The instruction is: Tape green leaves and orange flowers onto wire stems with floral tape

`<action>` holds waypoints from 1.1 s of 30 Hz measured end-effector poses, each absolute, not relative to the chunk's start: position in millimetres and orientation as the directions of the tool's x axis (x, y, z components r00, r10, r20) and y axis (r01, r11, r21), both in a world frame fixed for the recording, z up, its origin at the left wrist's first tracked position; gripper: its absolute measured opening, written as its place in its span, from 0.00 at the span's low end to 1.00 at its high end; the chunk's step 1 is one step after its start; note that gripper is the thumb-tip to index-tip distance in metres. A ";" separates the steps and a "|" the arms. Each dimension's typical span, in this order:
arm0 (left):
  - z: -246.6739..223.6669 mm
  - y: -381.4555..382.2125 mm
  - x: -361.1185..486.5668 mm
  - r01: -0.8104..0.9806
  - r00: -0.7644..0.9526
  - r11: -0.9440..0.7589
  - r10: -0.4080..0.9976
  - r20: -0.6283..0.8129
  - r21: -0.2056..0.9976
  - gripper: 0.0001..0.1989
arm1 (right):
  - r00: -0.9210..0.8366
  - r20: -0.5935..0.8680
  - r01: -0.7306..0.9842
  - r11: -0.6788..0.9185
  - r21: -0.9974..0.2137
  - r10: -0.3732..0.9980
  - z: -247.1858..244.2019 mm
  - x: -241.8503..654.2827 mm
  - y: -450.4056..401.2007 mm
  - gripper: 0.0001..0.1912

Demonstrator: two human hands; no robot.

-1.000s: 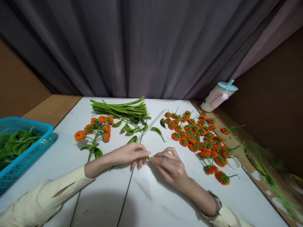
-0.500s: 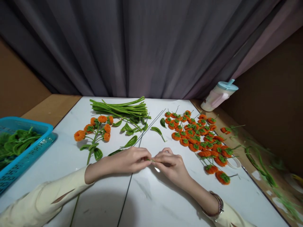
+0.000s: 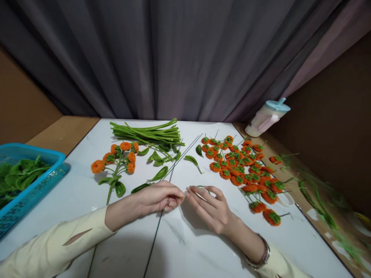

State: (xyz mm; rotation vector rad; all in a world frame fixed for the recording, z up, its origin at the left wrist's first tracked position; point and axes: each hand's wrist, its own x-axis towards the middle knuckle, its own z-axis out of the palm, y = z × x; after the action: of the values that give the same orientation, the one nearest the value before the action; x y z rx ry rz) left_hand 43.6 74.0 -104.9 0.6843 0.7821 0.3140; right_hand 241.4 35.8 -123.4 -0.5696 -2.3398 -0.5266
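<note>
My left hand (image 3: pixel 162 197) is closed in a pinch at the middle of the white table, on something too small to make out. Its fingertips nearly meet those of my right hand (image 3: pixel 210 206), whose fingers are bent together around a thin green piece (image 3: pixel 203 187) that shows partly behind them. Left of my hands lies a green stem with orange flowers (image 3: pixel 116 168) and leaves. Loose green leaves (image 3: pixel 160 173) rest just beyond my fingers. Many orange flowers with green tops (image 3: pixel 237 170) are spread to the right.
Green stems (image 3: pixel 147 133) lie bundled at the back of the white table (image 3: pixel 124 247). A blue basket (image 3: pixel 34 191) of green leaves stands at the left. At the right are a cup with a straw (image 3: pixel 266 117), a white ring (image 3: pixel 286 199) and blurred green strands (image 3: pixel 321 206).
My right hand has turned, its fingers straighter and lifted, with a green piece now showing behind them. My left hand has rolled, so its curled lower fingers show.
</note>
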 end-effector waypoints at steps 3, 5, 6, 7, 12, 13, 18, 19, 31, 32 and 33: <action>-108.0 78.2 42.5 -0.016 0.724 0.890 0.324 -0.609 0.455 0.09 | -0.712 0.666 0.506 0.819 0.269 0.222 -119.3 243.0 32.2 0.15; -110.2 80.5 42.0 0.026 0.749 0.927 0.231 -0.622 0.375 0.09 | -0.725 0.653 0.501 0.819 0.279 0.221 -117.3 243.1 30.6 0.16; -111.0 81.1 41.9 0.041 0.752 0.931 0.210 -0.625 0.362 0.09 | -0.729 0.647 0.498 0.821 0.280 0.221 -116.9 242.9 30.3 0.15; -111.4 81.2 41.9 0.043 0.749 0.928 0.215 -0.627 0.370 0.09 | -0.730 0.647 0.494 0.824 0.279 0.218 -116.9 242.5 30.4 0.15; -109.7 73.5 41.6 0.103 0.677 0.674 0.491 -0.548 0.732 0.07 | -0.667 0.687 0.519 0.842 0.150 0.288 -121.6 239.9 34.6 0.12; -108.9 71.0 41.3 0.167 0.658 0.520 0.574 -0.488 0.838 0.08 | -0.637 0.694 0.533 0.842 0.084 0.334 -122.9 239.3 35.8 0.12; -105.4 64.6 37.5 0.477 0.678 -0.484 0.734 0.042 0.734 0.07 | -0.466 0.696 0.515 0.807 -0.289 0.547 -126.7 236.8 40.3 0.10; -105.1 65.0 36.2 0.475 0.729 -0.629 0.673 0.124 0.616 0.07 | -0.451 0.678 0.495 0.795 -0.351 0.580 -126.8 236.4 40.8 0.09; -98.2 67.5 30.4 0.385 0.882 -0.816 0.463 0.089 0.432 0.11 | -0.466 0.489 0.379 0.666 -0.643 0.738 -126.1 237.2 43.3 0.04; -96.3 67.9 31.1 0.399 0.861 -0.749 0.505 0.065 0.529 0.09 | -0.487 0.490 0.377 0.681 -0.628 0.723 -124.1 238.3 43.6 0.04; -94.4 68.5 31.9 0.408 0.839 -0.671 0.543 0.035 0.619 0.09 | -0.508 0.495 0.376 0.698 -0.609 0.705 -121.7 239.3 43.6 0.05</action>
State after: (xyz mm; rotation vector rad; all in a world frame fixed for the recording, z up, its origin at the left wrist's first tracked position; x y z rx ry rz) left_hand 31.9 68.5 -94.4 2.3974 0.6920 0.2872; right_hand 239.3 43.6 -121.7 -0.8218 -2.1487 0.5565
